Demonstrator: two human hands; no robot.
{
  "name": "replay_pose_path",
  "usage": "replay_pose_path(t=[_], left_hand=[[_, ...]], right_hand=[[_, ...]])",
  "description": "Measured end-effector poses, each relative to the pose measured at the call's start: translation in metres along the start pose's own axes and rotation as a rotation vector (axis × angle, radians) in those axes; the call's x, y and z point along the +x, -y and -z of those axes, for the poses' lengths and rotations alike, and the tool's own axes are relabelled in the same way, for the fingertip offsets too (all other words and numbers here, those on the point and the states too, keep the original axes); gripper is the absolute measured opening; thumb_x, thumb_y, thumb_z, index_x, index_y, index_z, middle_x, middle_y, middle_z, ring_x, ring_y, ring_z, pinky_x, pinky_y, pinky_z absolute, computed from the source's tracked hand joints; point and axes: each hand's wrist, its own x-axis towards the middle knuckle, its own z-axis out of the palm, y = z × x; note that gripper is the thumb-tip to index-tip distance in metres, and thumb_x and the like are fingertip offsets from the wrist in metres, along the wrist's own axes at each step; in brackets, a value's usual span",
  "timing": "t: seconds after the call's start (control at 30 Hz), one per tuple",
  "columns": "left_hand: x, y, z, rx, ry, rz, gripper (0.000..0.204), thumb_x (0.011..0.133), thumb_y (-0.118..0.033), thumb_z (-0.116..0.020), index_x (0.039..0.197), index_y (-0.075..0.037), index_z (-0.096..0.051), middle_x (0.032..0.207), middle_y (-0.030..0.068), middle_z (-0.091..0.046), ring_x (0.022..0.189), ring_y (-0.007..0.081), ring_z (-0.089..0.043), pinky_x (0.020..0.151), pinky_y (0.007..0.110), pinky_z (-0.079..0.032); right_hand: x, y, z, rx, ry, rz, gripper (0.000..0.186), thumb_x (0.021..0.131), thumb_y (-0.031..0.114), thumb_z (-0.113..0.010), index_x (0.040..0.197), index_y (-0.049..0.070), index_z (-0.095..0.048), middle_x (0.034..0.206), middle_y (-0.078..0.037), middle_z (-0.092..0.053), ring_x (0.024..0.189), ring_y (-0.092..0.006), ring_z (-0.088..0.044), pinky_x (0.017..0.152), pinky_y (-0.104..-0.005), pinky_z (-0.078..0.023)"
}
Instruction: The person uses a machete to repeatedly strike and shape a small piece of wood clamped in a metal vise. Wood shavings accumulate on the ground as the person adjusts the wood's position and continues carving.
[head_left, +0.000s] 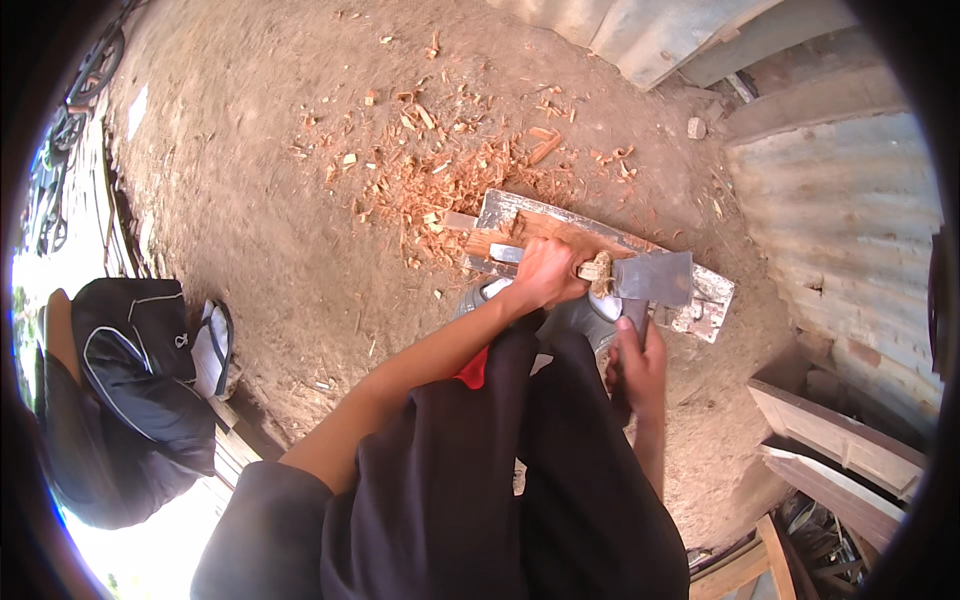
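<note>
My left hand (550, 272) is closed around a chisel (507, 254). Its flat metal blade shows left of the fist, and its frayed handle end sticks out to the right. My right hand (640, 365) grips the dark handle of a hatchet (652, 279). The broad grey hatchet head lies beside the chisel's frayed end; whether they touch I cannot tell. Beneath the chisel is a reddish-brown piece of wood (540, 226), along a worn, white-flecked board (712, 303). My left fist hides part of the wood.
Wood shavings (470, 180) are scattered over the dirt floor (250, 190) beyond the board. Corrugated metal sheets (840, 210) stand on the right, with wooden planks (835, 430) below them. A person in dark clothes (140, 370) sits at the left, near bicycles (75, 120).
</note>
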Motion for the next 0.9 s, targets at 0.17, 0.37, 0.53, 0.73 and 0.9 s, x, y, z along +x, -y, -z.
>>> replay_pose_path(t=[0.17,0.37,0.53,0.73,0.9], left_hand=[[-0.002,0.009,-0.01,0.017,-0.026,-0.045,0.026,0.07,-0.027,-0.068,0.092,-0.016,-0.074,0.063,0.019,-0.063,0.061,0.0401,-0.065,0.056,0.052,-0.047],[-0.005,0.005,-0.001,-0.009,-0.009,-0.045,0.026,0.068,-0.027,-0.069,0.091,-0.016,-0.073,0.063,0.0193,-0.063,0.062,0.0404,-0.065,0.056,0.052,-0.047],[-0.003,0.005,-0.002,-0.071,-0.09,-0.029,0.029,0.066,-0.022,-0.072,0.094,-0.016,-0.077,0.066,0.0181,-0.066,0.064,0.0399,-0.066,0.058,0.05,-0.048],[-0.004,0.012,0.006,-0.038,-0.123,-0.034,0.025,0.066,-0.023,-0.069,0.089,-0.016,-0.074,0.065,0.019,-0.065,0.064,0.0406,-0.066,0.057,0.051,-0.049],[-0.003,0.0,0.008,-0.055,-0.081,-0.021,0.026,0.067,-0.025,-0.069,0.091,-0.016,-0.074,0.066,0.0189,-0.066,0.064,0.0404,-0.067,0.057,0.05,-0.049]], right_hand=[[-0.007,0.016,-0.001,0.168,-0.233,0.066,0.021,0.107,0.028,-0.057,0.108,0.007,-0.055,0.067,0.0,-0.052,0.046,-0.0108,-0.052,0.04,-0.0269,-0.042],[-0.001,0.001,0.01,-0.087,-0.022,0.097,0.023,0.108,0.029,-0.055,0.11,0.006,-0.056,0.066,0.0,-0.052,0.047,-0.0109,-0.053,0.042,-0.0265,-0.043],[-0.008,-0.01,-0.01,0.123,-0.222,0.2,0.023,0.108,0.028,-0.055,0.111,0.006,-0.054,0.066,0.0,-0.052,0.047,-0.0094,-0.051,0.041,-0.0258,-0.042],[-0.018,0.032,0.002,0.022,-0.065,0.047,0.022,0.108,0.028,-0.055,0.108,0.007,-0.053,0.066,0.0,-0.051,0.047,-0.01,-0.051,0.042,-0.0247,-0.041],[0.001,-0.014,-0.017,-0.074,-0.125,0.263,0.024,0.108,0.03,-0.055,0.114,0.006,-0.055,0.067,0.0,-0.051,0.046,-0.0092,-0.05,0.041,-0.0256,-0.04]])
